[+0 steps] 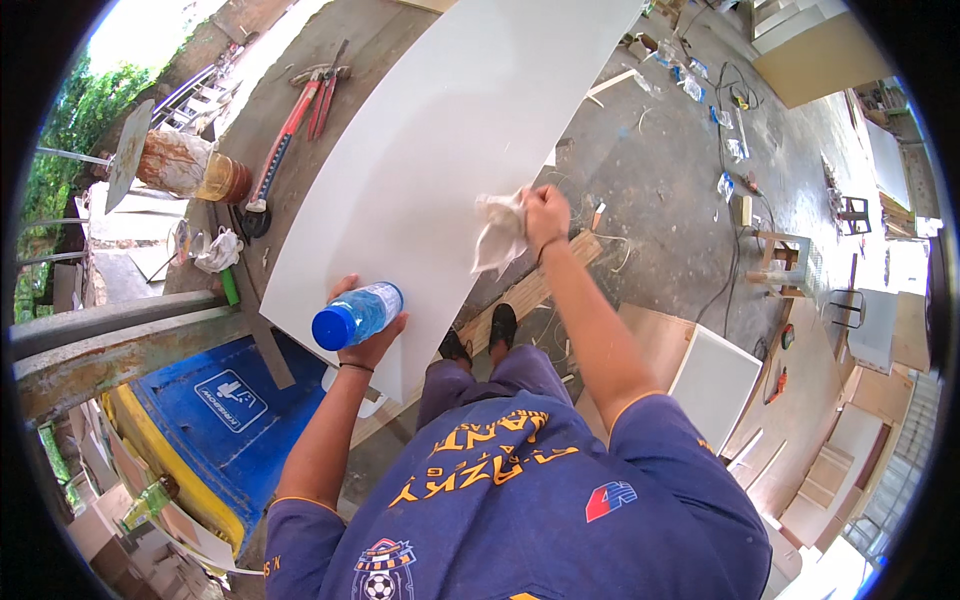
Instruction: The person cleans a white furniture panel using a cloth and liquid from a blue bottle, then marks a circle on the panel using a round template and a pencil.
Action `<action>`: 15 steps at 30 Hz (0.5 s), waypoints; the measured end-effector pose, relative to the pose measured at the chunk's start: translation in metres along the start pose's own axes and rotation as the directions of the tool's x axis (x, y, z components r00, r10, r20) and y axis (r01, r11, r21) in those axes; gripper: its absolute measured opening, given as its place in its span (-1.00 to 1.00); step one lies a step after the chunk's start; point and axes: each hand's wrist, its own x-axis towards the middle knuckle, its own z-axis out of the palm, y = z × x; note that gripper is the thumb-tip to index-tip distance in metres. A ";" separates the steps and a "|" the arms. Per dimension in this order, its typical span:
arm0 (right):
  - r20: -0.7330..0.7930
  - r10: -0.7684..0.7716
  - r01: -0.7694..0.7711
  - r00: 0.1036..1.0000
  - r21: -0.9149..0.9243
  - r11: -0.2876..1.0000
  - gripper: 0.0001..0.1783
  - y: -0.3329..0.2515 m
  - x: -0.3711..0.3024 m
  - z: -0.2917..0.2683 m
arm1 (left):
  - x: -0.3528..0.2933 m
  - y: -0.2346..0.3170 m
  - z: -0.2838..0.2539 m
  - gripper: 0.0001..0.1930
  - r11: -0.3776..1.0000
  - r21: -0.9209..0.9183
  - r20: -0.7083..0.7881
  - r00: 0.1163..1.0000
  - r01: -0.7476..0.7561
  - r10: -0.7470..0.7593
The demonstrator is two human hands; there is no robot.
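A long white panel (400,180) stretches away in front of me. Over its near left part, my left hand (372,345) is wrapped round a clear plastic bottle (365,312) with a blue cap, which lies tilted with the cap toward me. My right hand (547,215) is closed on a bunched whitish cloth (501,232) at the panel's right edge. The cloth's loose end hangs over the panel; whether it touches the surface I cannot tell.
Red-handled cutters (290,130) lie left of the panel, near a rusty can (195,168). A blue and yellow bin (215,410) stands at lower left. Wooden planks (535,285) lie by my feet. Cables (735,250), plastic scraps and a stool (785,260) are on the concrete floor at right.
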 end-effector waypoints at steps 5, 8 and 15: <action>-0.056 -0.005 0.009 0.998 0.064 0.998 -0.73 -0.003 0.018 -0.001 | 0.001 -0.001 0.000 -0.03 0.993 0.106 0.026 0.998 -0.055 0.053; -0.020 -0.053 0.053 0.998 0.007 0.999 -0.72 0.020 -0.035 0.013 | 0.000 -0.001 -0.003 -0.03 0.996 0.088 0.025 1.000 -0.018 0.015; -0.028 0.107 -0.098 0.994 0.242 0.965 -0.72 -0.006 0.043 -0.013 | 0.004 0.000 0.002 -0.05 0.989 0.137 0.031 0.998 -0.054 0.050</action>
